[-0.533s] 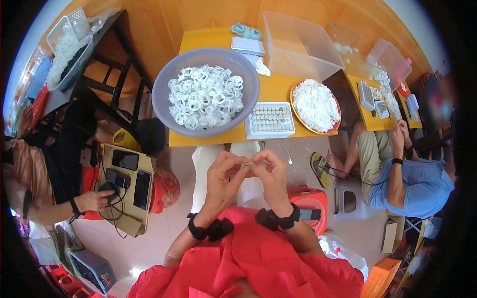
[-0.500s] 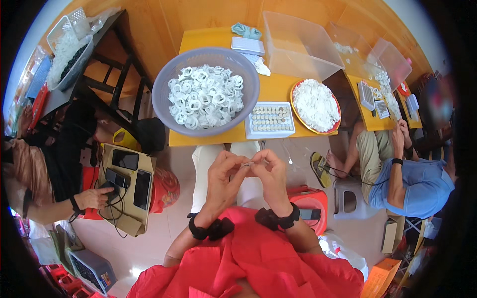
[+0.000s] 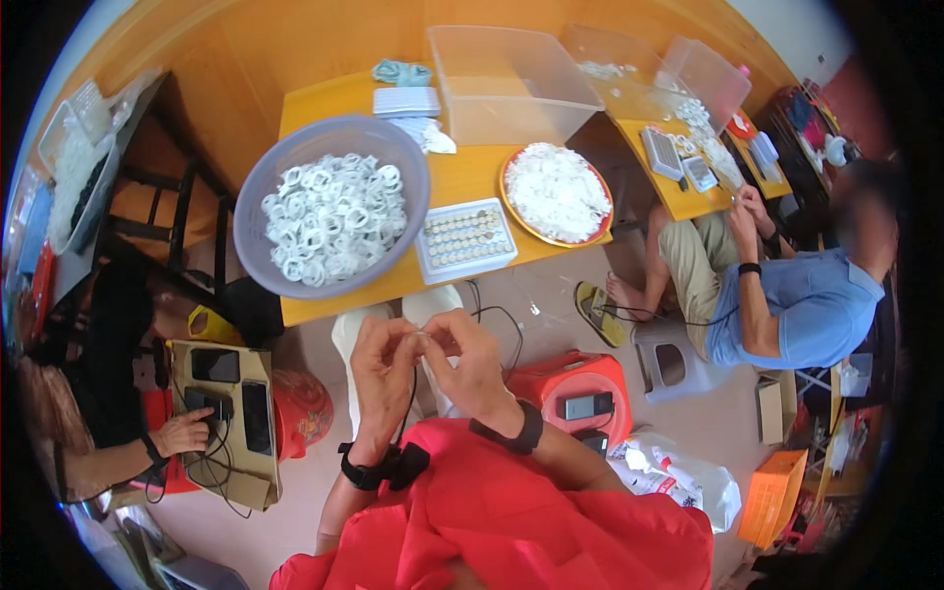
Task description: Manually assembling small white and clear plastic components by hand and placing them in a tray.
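My left hand [image 3: 382,366] and my right hand [image 3: 474,366] meet in front of the table's near edge, thumbs and forefingers pinched together. Between the fingertips is a tiny pale piece, too small and covered to name. Beyond my left hand stands a grey-purple basin [image 3: 248,187] heaped with white plastic ring-shaped parts [image 3: 334,218]. Just past my right hand sits a white tray [image 3: 465,273] with rows of small round metallic pieces [image 3: 462,236]. To its right, a round red-rimmed plate [image 3: 604,224] bears a pile of small white pieces [image 3: 556,192].
A clear plastic bin [image 3: 511,88] and a white case [image 3: 406,101] stand at the yellow table's [image 3: 324,307] back. On the right, a person in blue [image 3: 796,305] works at another table. At left, a person's hand [image 3: 184,433] touches a device in a cardboard box [image 3: 258,482]. A red stool [image 3: 551,379] is beside me.
The view has swung to the right, so the tables and basin appear farther left. My hands stay pinched together, with the right hand turned more back-outward. The left person's hand shifts slightly on the device.
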`<state>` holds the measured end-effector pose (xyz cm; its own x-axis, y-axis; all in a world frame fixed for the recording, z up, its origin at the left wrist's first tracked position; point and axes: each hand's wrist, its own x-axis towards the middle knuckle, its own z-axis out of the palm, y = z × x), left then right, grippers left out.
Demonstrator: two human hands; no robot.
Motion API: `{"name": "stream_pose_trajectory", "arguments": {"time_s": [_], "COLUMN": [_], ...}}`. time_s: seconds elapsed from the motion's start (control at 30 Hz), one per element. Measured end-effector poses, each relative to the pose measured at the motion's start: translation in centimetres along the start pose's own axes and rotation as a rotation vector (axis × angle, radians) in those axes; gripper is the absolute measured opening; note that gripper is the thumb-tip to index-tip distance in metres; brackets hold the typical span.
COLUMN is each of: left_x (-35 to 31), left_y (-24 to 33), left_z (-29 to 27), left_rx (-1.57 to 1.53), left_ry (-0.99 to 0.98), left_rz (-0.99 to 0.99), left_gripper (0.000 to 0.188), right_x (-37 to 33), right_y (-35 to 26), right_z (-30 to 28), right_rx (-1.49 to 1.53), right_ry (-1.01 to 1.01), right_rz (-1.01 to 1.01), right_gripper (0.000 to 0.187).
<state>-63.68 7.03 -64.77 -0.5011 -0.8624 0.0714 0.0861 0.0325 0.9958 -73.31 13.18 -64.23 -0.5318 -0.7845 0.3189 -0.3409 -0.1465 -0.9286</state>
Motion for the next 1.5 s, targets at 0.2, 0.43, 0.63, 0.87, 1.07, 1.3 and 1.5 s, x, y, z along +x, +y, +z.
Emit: {"name": "stream_pose_trajectory", "arguments": {"time_s": [0.2,0.43,0.63,0.87,1.07,1.3,1.5], "left_x": [0.2,1.4,2.2,3.3,3.4,3.8,2.9], "left_y": [-0.7,0.4,-1.3,-1.4,-2.4,-2.1,-1.9], "left_z": [0.8,1.0,-1.1,-1.8,-2.5,-2.6,-2.4], "left_rx": [0.107,-0.050,-0.006,-0.092,-0.153,-0.103,-0.107], "left_ry": [0.011,-0.008,-0.072,-0.131,-0.109,-0.122,-0.099], "left_rz": [0.006,-0.180,-0.187,-0.230,-0.259,-0.287,-0.291], "left_gripper": [0.004,0.026,0.024,0.019,0.018,0.019,0.018], "right_x": [0.1,5.1,21.3,29.1,19.6,11.6,10.9], "right_y": [1.2,4.3,6.3,5.5,8.1,10.3,12.3], "right_z": [-0.5,-4.5,-12.0,-14.5,-15.1,-13.7,-13.6], "right_rx": [-0.107,0.164,-0.195,-0.240,-0.816,-0.957,-1.105], "right_ry": [0.002,-0.240,0.221,0.261,-0.073,-0.147,-0.128], "right_rz": [0.040,0.389,-0.068,-0.113,-0.034,-0.009,-0.145], "right_gripper": [0.009,0.005,0.015,0.018,0.010,0.013,0.009]}}
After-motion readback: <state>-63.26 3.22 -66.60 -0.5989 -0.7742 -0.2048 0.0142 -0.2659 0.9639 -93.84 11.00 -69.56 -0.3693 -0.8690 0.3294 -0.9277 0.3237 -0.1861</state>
